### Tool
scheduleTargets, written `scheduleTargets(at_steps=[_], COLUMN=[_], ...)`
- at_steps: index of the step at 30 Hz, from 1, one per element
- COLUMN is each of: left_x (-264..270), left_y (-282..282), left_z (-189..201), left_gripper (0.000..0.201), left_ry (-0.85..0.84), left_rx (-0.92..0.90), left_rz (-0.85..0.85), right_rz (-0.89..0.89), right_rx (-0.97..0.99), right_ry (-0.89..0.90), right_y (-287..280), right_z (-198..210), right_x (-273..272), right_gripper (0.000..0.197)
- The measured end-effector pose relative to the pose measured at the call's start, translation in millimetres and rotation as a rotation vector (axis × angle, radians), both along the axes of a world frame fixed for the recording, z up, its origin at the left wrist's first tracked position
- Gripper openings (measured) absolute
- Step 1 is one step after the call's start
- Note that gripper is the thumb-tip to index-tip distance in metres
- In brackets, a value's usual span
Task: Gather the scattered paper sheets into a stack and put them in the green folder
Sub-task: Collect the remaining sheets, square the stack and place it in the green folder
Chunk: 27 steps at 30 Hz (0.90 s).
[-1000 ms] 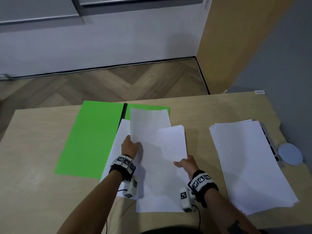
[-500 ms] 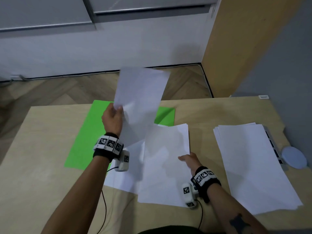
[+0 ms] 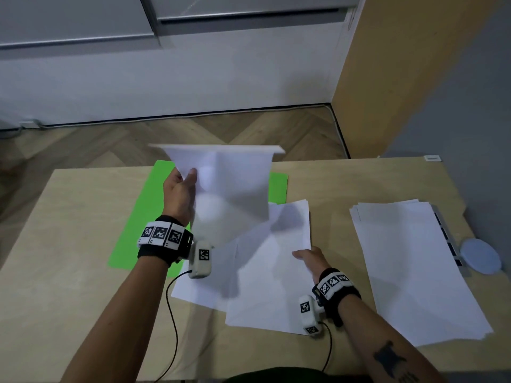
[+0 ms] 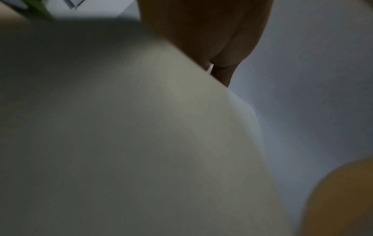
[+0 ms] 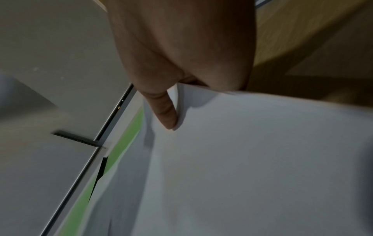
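Observation:
My left hand [image 3: 184, 179] pinches a white sheet [image 3: 232, 183] by its left edge and holds it raised, almost upright, over the open green folder [image 3: 143, 214]. That sheet [image 4: 121, 135] fills most of the left wrist view. My right hand [image 3: 309, 258] grips the right edge of a small pile of white sheets [image 3: 271, 277] lying on the table; its thumb [image 5: 165, 111] rests on top of the pile [image 5: 252, 159]. One more sheet [image 3: 204, 288] lies under the pile's left side. The folder's right half is mostly hidden by paper.
A thick stack of white paper [image 3: 414, 269] lies at the right of the wooden table [image 3: 69, 244], over a grey strip [image 3: 448, 239]. A pale round disc [image 3: 481, 257] sits near the right edge. Cables [image 3: 171, 313] trail from both wrists.
My left hand has lifted one sheet off the table, raised it and turned it nearly upright over the folder. The right hand has stayed on the pile's edge.

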<state>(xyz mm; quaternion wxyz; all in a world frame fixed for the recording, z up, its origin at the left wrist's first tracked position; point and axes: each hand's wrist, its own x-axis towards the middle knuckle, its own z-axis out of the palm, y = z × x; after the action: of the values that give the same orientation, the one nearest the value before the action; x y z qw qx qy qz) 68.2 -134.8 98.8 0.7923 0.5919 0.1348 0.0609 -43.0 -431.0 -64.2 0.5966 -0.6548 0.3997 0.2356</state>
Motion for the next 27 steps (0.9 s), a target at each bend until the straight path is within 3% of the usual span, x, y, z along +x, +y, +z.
scheduleTargets(at_steps=[6,8,12,15,16,18,20,22,24,27], left_x=[-15,-22,-37,-53,-56,-61,-67,-70,-68,-57], left_y=[-16,-17,-19,-31,-34,-41,-49,-54,-51,-34], left_z=[-21,-47,-106,-119,-124,-131,-135,-136,-134,-129], left_gripper=[0.019,0.011,0.020,0.010,0.016,0.028,0.025,0.028,0.035,0.021], left_ry=[0.147,0.224,0.417,0.523,0.548,0.586,0.596,0.593,0.579,0.536], left_rx=[0.232,0.415,0.813,0.909,0.956,1.036,1.069,1.091,1.115,1.146], left_rz=[-0.156,-0.256,-0.466,-0.529,-0.556,-0.629,-0.711,-0.776,-0.790,-0.558], right_rz=[0.037,0.024,-0.021,-0.115,-0.128,-0.085,-0.032,0.015,0.052,0.070], right_rx=[0.051,0.066,0.082,0.082,0.092,0.072,0.053,0.012,-0.054,-0.088], right_ry=[-0.046,-0.049,-0.077,-0.183,-0.191,-0.169,-0.129,-0.084,-0.030,0.003], right_y=[3,3,5,6,6,10,11,10,8,7], right_z=[4,7,14,17,18,16,8,2,-5,-10], right_x=[1,3,5,4,5,7,9,9,9,11], right_gripper=[0.067,0.067,0.084,0.074,0.074,0.084,0.098,0.090,0.077,0.082])
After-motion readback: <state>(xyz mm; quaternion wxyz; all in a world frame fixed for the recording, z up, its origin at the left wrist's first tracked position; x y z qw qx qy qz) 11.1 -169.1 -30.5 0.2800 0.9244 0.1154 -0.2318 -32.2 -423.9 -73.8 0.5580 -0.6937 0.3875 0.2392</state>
